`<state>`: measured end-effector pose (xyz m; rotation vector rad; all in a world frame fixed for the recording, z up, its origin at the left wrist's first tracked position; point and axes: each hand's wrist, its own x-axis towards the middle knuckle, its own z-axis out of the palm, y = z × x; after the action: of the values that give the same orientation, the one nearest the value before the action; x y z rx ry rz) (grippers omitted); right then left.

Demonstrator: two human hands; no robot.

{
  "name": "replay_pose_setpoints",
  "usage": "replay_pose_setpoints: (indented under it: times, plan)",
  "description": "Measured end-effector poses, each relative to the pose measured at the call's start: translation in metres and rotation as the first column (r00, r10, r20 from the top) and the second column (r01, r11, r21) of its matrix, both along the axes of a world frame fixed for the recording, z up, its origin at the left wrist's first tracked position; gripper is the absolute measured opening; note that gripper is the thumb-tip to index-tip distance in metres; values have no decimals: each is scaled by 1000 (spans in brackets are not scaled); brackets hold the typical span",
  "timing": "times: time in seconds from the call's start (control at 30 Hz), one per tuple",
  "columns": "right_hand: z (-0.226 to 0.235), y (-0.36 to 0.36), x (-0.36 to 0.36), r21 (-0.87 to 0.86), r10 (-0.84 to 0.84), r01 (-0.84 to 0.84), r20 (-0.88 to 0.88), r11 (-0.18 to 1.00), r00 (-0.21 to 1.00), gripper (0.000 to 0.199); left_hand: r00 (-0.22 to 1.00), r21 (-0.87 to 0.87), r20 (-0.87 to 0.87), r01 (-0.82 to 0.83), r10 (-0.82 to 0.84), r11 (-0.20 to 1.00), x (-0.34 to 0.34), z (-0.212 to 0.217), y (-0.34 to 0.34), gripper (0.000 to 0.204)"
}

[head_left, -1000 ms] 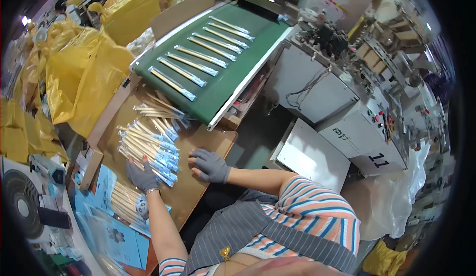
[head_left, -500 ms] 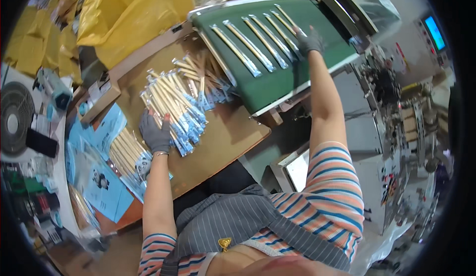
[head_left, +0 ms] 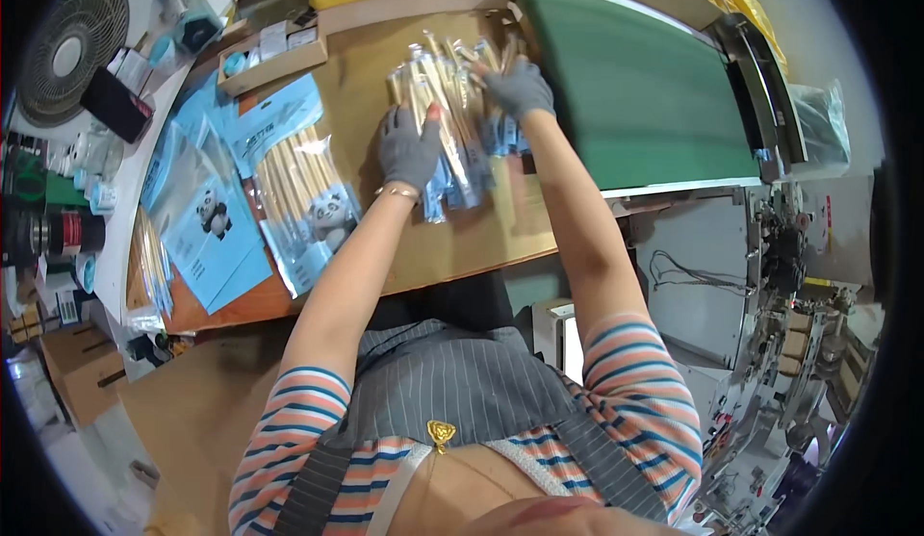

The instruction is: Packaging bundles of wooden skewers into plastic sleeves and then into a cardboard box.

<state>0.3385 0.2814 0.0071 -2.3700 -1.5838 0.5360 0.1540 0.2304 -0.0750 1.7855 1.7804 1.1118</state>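
A pile of wrapped chopsticks [head_left: 445, 122], pale wood in clear sleeves with blue ends, lies on the brown tabletop [head_left: 385, 257]. My left hand [head_left: 409, 149], in a grey glove with bare fingertips, rests against the pile's left side, fingers apart. Also gloved, my right hand [head_left: 521, 89] reaches over the pile's right part with its fingers stretched and spread. Motion blurs the packs under it. Left of my left arm is a clear bag of chopsticks [head_left: 294, 175] with a blue header and a panda picture.
A green conveyor belt [head_left: 635, 103] adjoins the table on the right. Blue panda bags [head_left: 207, 218] lie at the left, below a small cardboard box [head_left: 274, 63]. A fan [head_left: 72, 50] and a dark phone [head_left: 115, 105] are at the far left. Machinery [head_left: 799, 344] stands at the right.
My right hand has come left from the conveyor belt to the pile. The several wrapped chopsticks that lay on the belt no longer show there. The view has turned; my left hand stays by the pile.
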Motion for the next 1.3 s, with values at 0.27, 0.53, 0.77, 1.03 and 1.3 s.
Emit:
replay_pose_setpoints:
  times: [0.27, 0.53, 0.77, 1.03, 1.3]
  plan:
    - [-72, 3, -63, 5, 190, -223, -542, 975, 818, 76, 527, -444, 793, 159, 304, 882, -5, 29, 18, 39]
    - [20, -64, -103, 382, 382, 144, -924, 913, 28, 39, 562, 21, 775, 433, -289, 901, -61, 111, -13, 58]
    - [57, -121, -87, 644, 653, -108, -743, 758, 149, 79, 502, 170, 630, 655, -592, 736, -80, 93, -45, 87]
    - [92, -196, -129, 615, 599, -111, -686, 781, 414, 55, 365, -31, 780, 834, -509, 550, -100, 142, -134, 50]
    - [8, -205, -136, 114, -56, -414, -925, 903, -375, 23, 772, -402, 358, 635, -525, 660, -164, 76, -181, 39]
